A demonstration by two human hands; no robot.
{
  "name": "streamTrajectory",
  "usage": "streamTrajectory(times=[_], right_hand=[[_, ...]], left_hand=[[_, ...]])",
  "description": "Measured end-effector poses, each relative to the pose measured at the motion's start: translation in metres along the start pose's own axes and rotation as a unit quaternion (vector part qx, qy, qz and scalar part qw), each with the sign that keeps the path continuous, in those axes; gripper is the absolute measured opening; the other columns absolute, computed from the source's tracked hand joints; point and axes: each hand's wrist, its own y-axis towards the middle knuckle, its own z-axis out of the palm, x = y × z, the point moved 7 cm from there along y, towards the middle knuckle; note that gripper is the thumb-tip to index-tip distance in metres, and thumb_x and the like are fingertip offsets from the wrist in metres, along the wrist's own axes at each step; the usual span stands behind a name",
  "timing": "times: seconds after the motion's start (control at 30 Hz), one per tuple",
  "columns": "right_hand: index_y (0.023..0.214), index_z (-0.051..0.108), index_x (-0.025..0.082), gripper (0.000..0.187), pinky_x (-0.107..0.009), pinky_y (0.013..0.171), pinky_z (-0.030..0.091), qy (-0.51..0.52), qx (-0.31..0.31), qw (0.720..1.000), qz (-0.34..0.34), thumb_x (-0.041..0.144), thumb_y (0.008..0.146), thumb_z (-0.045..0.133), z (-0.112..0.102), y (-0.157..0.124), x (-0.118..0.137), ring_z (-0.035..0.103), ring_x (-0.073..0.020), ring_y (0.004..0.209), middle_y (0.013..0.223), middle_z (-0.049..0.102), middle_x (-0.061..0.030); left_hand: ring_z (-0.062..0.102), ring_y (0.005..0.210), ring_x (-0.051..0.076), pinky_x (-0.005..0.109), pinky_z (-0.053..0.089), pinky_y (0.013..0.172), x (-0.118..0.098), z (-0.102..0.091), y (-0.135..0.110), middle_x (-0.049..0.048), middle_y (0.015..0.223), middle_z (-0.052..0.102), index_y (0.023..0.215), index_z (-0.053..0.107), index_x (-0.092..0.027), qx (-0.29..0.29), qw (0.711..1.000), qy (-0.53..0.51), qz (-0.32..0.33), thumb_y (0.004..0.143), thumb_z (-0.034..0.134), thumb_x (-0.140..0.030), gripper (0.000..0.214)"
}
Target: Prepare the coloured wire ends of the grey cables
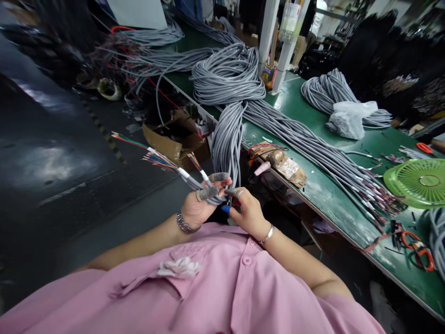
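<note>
My left hand (200, 204) is closed round a few grey cables (194, 182) whose stripped ends fan out to the upper left into thin coloured wires (153, 157). Worn grey finger covers sit on its fingertips. My right hand (246, 211) is closed on the same cables just to the right, pinching them between thumb and fingers, with a blue piece showing at the thumb. Both hands are held in front of my pink shirt, below a hanging bundle of grey cables (227, 139).
A green workbench (320, 185) runs from the upper middle to the lower right, covered with long grey cable bundles (229, 76). A green plastic basket (422, 181), white plastic bag (349, 118), orange-handled cutters (417, 246) and white post (267, 32) are on it. An open cardboard box (174, 139) sits on the dark floor.
</note>
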Motion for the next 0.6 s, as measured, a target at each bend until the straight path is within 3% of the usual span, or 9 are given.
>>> streamTrajectory(times=[0.17,0.33,0.43,0.5,0.6], right_hand=[[0.108,0.059,0.019,0.03,-0.029,0.071,0.047,-0.025,-0.027,0.999,-0.028,0.014,0.079,0.056,0.002,0.005,-0.002,0.055,-0.0174,0.075,0.088,0.061,-0.0051],[0.097,0.058,0.019,0.018,-0.03,0.07,0.046,-0.003,-0.062,0.998,-0.03,0.015,0.08,0.053,-0.004,0.0,-0.003,0.052,-0.017,0.073,0.085,0.057,-0.0041],[0.098,0.059,0.019,0.016,-0.031,0.073,0.047,0.019,-0.086,0.996,-0.015,0.018,0.085,0.05,-0.016,-0.007,-0.011,0.053,-0.018,0.078,0.088,0.056,-0.0059],[0.102,0.06,0.019,0.018,-0.033,0.077,0.047,0.03,-0.094,0.995,-0.011,0.021,0.089,0.047,-0.025,-0.013,-0.018,0.055,-0.0189,0.082,0.091,0.057,-0.0072],[0.107,0.062,0.02,0.024,-0.034,0.08,0.047,0.034,-0.095,0.995,-0.009,0.024,0.093,0.043,-0.033,-0.021,-0.031,0.056,-0.0196,0.087,0.094,0.059,-0.008]], left_hand=[[0.066,0.091,0.02,0.026,0.051,0.077,0.004,0.018,0.001,0.0088,0.1,0.073,0.101,0.072,-0.014,0.013,0.999,0.027,-0.017,0.064,0.078,-0.019,0.038],[0.065,0.097,0.019,0.026,0.049,0.084,0.009,0.015,-0.001,0.0097,0.108,0.072,0.106,0.072,-0.014,0.018,0.997,0.076,-0.013,0.07,0.076,-0.017,0.036],[0.065,0.086,0.016,0.021,0.048,0.068,0.008,0.006,-0.003,0.0125,0.111,0.07,0.112,0.07,-0.013,0.034,0.994,0.099,-0.017,0.072,0.075,-0.018,0.04],[0.065,0.077,0.015,0.019,0.044,0.054,-0.005,-0.006,-0.002,0.0146,0.107,0.071,0.107,0.072,-0.011,0.022,0.992,0.126,0.011,0.074,0.074,-0.025,0.036],[0.053,0.047,0.007,0.018,0.034,0.041,-0.035,-0.028,0.002,0.0089,0.08,0.072,0.099,0.073,-0.011,-0.009,0.975,0.219,0.042,0.076,0.073,-0.028,0.029]])
